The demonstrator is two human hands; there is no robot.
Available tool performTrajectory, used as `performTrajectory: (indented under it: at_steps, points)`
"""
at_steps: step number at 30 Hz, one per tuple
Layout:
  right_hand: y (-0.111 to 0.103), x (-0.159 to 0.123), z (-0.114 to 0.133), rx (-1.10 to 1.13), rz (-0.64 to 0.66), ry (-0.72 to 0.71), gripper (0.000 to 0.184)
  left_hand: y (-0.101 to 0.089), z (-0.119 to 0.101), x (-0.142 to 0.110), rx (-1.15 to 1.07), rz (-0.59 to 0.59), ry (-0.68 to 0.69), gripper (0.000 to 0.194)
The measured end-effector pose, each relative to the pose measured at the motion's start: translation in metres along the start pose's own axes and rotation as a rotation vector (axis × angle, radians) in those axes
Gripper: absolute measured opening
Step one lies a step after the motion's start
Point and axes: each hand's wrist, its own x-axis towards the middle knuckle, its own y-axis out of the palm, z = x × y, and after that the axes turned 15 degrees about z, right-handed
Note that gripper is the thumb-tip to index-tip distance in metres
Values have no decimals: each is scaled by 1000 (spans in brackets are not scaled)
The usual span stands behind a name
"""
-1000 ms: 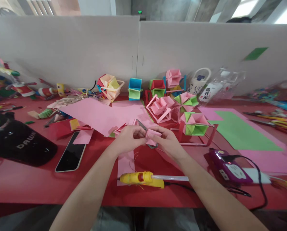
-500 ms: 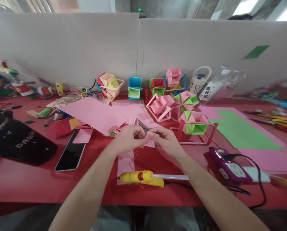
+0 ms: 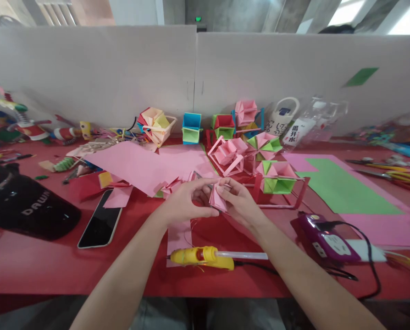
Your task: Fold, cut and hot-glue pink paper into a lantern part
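Observation:
A small stack of folded pink paper (image 3: 218, 198) is pinched between the thumb and fingers of my right hand (image 3: 236, 198), its layered edges fanned toward me. My left hand (image 3: 187, 199) curves beside the stack, thumb apart from the fingers and nothing gripped; its fingertips come close to the paper, and whether they touch it is partly hidden. Behind the hands, a scissors blade shows in small part, mostly covered. A yellow glue gun (image 3: 201, 256) with a clear glue stick lies below them, across a pink paper strip (image 3: 179, 233).
Pink and green paper boxes (image 3: 279, 176) on frames stand behind and to the right. A pink sheet (image 3: 132, 162) lies behind my left hand. At left are a phone (image 3: 100, 224) and black cup (image 3: 36, 206); at right, a purple power socket (image 3: 329, 238) with cables and green paper (image 3: 352, 185).
My left hand's thumb and fingers have parted from the pink paper. The paper has turned in my right hand, so its layered edges now show. The glue gun has stayed put.

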Motion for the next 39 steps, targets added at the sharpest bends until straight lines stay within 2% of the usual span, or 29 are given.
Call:
performTrajectory:
  at_steps: [5,8,10,12,14,16,18,23,29,35,39]
  points:
    - [1,0,0,20,25,-6,27,3,3,3,32,-69,11,65]
    - [1,1,3,31,14,-12,29,2,1,3,9,-51,10,68]
    - [-1,1,5,24,-19,-25,31,-1,0,1,13,-76,61,59]
    - [-2,1,7,2,-48,-39,31,-6,1,-2,43,-190,158,38]
    - [-2,2,9,-17,-62,-39,30,-12,3,-3,81,-353,244,22]
    - [-1,1,9,-18,-67,-20,30,-18,7,-4,100,-462,273,18]
    - [-1,1,9,-9,-71,-4,31,-21,11,-3,91,-500,263,16]
    - [0,1,9,-8,-68,5,32,-21,13,-2,64,-494,226,11]
    - [0,2,6,17,-36,22,32,-18,4,-5,3,-479,203,9]
    - [0,2,5,-45,-25,12,32,-16,-4,-3,-53,-320,176,19]
    - [0,3,5,-59,-24,8,31,-15,-5,-2,1,-369,170,14]
